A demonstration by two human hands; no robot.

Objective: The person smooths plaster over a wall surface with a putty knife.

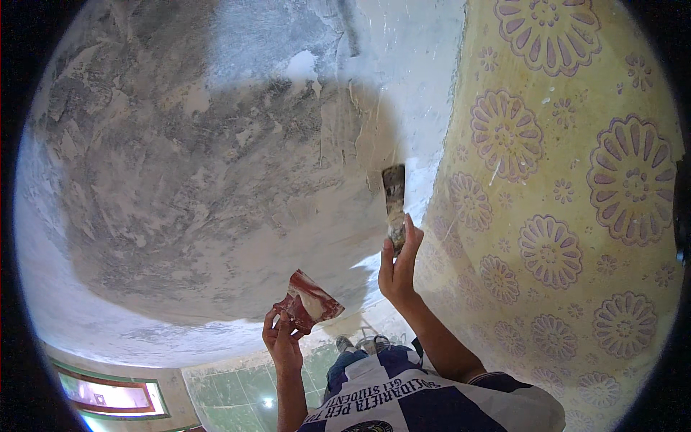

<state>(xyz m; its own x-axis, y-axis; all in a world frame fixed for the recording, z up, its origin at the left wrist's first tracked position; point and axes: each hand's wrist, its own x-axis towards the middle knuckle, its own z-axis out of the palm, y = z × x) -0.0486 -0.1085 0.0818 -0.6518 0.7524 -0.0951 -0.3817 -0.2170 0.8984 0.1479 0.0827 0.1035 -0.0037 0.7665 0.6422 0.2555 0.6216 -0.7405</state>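
In my left hand (285, 344) is a red putty spreader (308, 302) with a flared blade, a pale smear of filler across its face. The fingers are closed around its narrow end. My right hand (401, 270) is raised higher and grips a putty knife (394, 191) by its handle. The knife points up, its dark blade stained and lying against or close to the patchy grey-and-white plastered surface (216, 194). Whether the blade touches the surface, I cannot tell.
To the right, a yellow wall (504, 194) with purple flower patterns meets the plastered surface along an edge. Green tiles (234, 396) show below. A red-framed window (115, 392) is at the lower left. My shadow falls across the plaster.
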